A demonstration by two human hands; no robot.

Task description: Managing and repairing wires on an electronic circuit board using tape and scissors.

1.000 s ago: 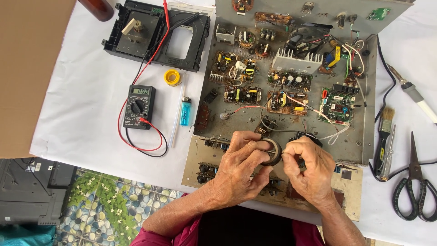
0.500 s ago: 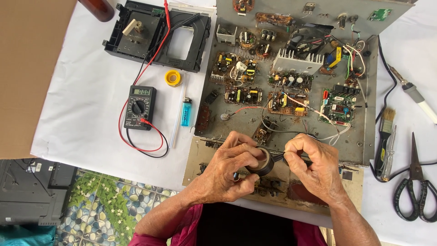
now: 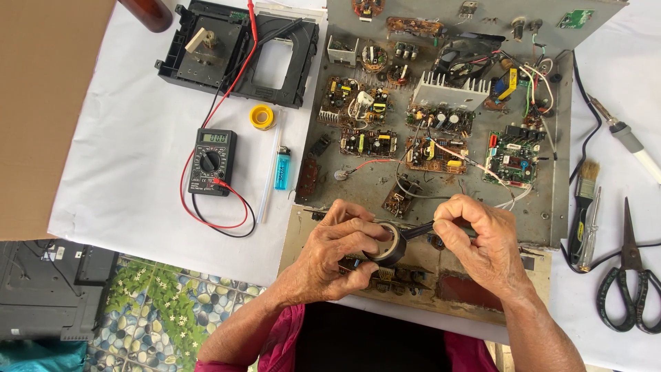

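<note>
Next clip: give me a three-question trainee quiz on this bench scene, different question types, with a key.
1. True or false: the left hand holds a roll of black tape.
2. Which lies right beside the blue lighter? A) scissors B) multimeter C) brush
3. Fill in: the right hand pinches the free end of the ____ pulled off the roll.

Key
1. True; its fingers wrap the roll over the open chassis.
2. B; the multimeter lies just left of the lighter, while the scissors and the brush lie at the far right.
3. tape
</note>
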